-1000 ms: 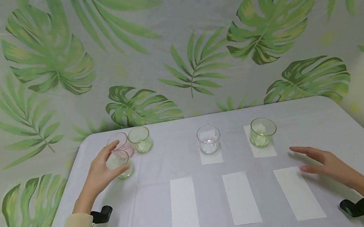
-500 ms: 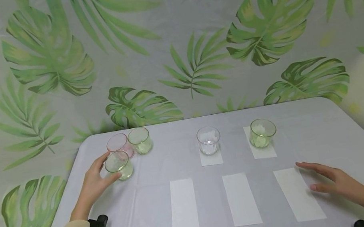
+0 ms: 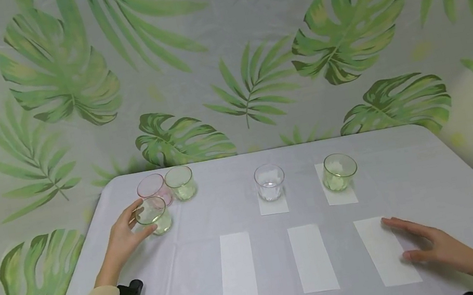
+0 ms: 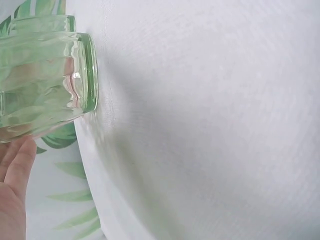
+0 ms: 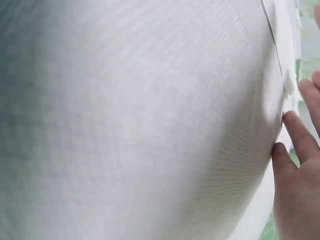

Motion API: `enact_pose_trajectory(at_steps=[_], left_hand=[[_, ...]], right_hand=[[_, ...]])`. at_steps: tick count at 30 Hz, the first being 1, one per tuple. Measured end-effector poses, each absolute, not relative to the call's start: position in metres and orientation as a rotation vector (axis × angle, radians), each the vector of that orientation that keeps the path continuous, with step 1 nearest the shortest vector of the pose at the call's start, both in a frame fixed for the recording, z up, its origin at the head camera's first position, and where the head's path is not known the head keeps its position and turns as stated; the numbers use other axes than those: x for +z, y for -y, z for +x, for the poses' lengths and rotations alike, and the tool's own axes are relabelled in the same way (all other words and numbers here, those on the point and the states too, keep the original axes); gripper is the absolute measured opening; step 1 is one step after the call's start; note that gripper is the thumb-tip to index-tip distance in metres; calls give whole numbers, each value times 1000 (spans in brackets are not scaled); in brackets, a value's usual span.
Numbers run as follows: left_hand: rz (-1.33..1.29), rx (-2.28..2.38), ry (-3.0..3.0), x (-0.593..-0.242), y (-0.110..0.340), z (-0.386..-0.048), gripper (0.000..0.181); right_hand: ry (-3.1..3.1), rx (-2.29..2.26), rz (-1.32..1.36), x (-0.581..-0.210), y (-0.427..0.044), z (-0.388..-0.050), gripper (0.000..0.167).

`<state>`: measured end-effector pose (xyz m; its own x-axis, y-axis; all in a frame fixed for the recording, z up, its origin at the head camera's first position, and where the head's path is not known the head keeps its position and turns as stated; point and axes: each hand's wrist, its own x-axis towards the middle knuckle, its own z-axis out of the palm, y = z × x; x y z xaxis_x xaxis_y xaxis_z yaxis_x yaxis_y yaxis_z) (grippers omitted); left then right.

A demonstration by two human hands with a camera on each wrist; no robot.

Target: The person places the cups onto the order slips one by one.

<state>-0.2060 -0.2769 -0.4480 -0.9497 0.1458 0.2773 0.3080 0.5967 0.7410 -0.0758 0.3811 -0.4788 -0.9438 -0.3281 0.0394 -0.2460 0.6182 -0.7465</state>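
The left hand [image 3: 124,242] has drawn its thumb back, fingers spread about the near green cup [image 3: 163,221] beside the pink cup [image 3: 166,195], gripping or releasing I cannot tell, while the right hand [image 3: 441,246], fingers apart, has lowered.

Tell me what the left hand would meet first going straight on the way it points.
The left hand would meet the pale green round glass tumbler between its thumb and fingers; beyond it, the pink-tinted round glass tumbler seems next, though depth is unclear.
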Motion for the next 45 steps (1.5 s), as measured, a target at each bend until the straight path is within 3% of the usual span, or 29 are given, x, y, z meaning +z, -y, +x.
enact_pose_trajectory(at_steps=[9,22,34,45], left_hand=[[-332,-1358,2599,-449,275,-201,77],[-465,-1404,2551,-440,254,-190,75],[-673,-1482,2510,-400,199,-171,71],[-881,-1562,2493,-402,155,-176,72]], right_hand=[[-2703,-1184,-457,-483,-381,-74,74],[-2840,-1046,-709,-488,-378,-74,89],[-2774,-1110,-610,-487,-376,-73,88],[-2851,-1045,-696,-488,-375,-73,86]])
